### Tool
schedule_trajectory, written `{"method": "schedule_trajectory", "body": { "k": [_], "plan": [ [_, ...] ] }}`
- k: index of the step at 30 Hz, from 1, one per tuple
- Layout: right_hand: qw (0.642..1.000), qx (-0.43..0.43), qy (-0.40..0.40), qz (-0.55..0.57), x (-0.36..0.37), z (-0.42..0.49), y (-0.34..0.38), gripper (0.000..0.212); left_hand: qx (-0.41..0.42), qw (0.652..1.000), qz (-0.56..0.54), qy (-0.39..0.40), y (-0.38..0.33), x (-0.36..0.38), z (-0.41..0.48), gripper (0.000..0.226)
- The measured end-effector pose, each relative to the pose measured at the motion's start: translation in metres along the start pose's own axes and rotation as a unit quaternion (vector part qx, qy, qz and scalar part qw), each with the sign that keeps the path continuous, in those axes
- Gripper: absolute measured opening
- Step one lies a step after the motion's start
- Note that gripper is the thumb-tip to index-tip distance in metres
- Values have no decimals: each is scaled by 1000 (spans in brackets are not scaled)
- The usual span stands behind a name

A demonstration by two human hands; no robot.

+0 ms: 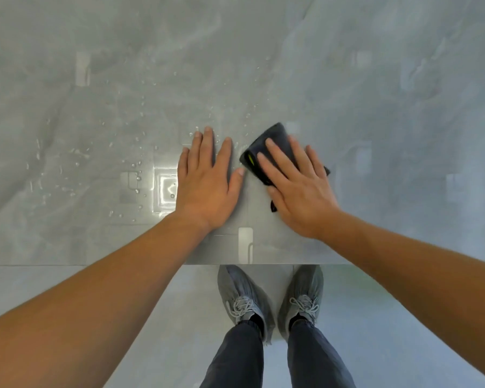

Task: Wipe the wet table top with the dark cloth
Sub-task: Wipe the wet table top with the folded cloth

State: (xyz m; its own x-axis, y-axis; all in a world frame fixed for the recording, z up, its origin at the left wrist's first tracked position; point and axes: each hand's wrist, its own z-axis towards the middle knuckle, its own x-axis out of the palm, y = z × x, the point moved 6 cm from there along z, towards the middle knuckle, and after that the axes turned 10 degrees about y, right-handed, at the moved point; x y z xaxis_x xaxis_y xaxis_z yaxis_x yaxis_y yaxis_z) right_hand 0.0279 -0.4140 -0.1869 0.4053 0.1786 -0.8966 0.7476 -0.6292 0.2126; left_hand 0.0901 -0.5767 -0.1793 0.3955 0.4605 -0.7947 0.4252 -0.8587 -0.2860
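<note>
Water droplets (76,161) bead the glossy grey table top (375,107) at the left and centre of the frame. Just right of them the left hand (207,186) lies flat, fingers spread, holding nothing. Right of centre, the right hand (297,189) presses flat, fingers splayed, on the dark cloth (272,138). Grey shoes (244,298) stand on the floor at the bottom.

We see the right hand (297,186) pressed flat, fingers spread, on the dark cloth (266,147) lying on the glossy grey table top (375,107). The left hand (207,183) lies flat on the bare surface just beside it. Water droplets (135,166) scatter left of the hands. Grey sneakers (244,295) stand below the table edge.
</note>
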Motion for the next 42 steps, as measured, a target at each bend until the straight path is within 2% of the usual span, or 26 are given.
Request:
{"method": "schedule_trajectory", "body": {
  "k": [2,4,7,9,11,14,16,19,22,25,27,29,31,32,33,36,38,39,42],
  "plan": [
    [999,-28,15,-15,-7,5,-21,58,2,1000,-2,0,0,-1,-1,64],
    [998,57,-14,21,-24,27,-53,59,4,1000,-1,1,-1,-3,0,64],
    [971,209,-49,102,-44,57,-86,59,10,1000,6,-4,-2,-10,0,62],
    [965,234,-57,101,-43,61,-76,60,24,1000,13,-15,-2,-16,4,60],
    [980,177,-46,77,-35,52,-51,61,31,999,18,-21,-2,-21,14,62],
    [999,39,-8,15,-16,25,-16,59,29,999,14,-14,-1,-26,31,66],
    [1000,3,0,-1,-13,20,-19,59,25,1000,15,-5,-2,-25,37,66],
    [1000,6,2,-4,-27,44,-42,58,28,1000,-2,1,-1,-24,36,67],
    [993,100,-31,51,-54,90,-73,58,32,999,-30,-2,1,-26,35,65],
    [980,171,-52,86,-63,113,-67,60,29,999,-29,-19,5,-32,38,61],
    [990,121,-39,62,-54,103,-45,59,20,999,-33,-23,6,-40,40,50],
    [1000,14,-3,13,-46,85,-35,59,15,999,-44,-26,5,-50,44,45],
    [998,-54,26,-20,-52,87,-53,59,17,998,-52,-38,3,-63,52,46],
    [998,-57,26,-24,-60,98,-68,59,19,998,-52,-41,2,-70,58,45],
    [999,-34,16,-16,-71,112,-85,59,21,998,-51,-41,1,-75,65,44],
    [990,119,-19,70,-101,159,-126,59,30,998,-50,-39,-3,-92,87,43],
    [983,162,-34,81,-106,171,-124,60,27,997,-57,-39,-6,-103,104,46],
    [988,137,-36,64,-104,169,-115,61,22,998,-57,-35,-7,-107,112,49],
    [998,-54,1,-38,-87,142,-93,59,11,999,-34,-18,-10,-119,140,56]
  ]
}}
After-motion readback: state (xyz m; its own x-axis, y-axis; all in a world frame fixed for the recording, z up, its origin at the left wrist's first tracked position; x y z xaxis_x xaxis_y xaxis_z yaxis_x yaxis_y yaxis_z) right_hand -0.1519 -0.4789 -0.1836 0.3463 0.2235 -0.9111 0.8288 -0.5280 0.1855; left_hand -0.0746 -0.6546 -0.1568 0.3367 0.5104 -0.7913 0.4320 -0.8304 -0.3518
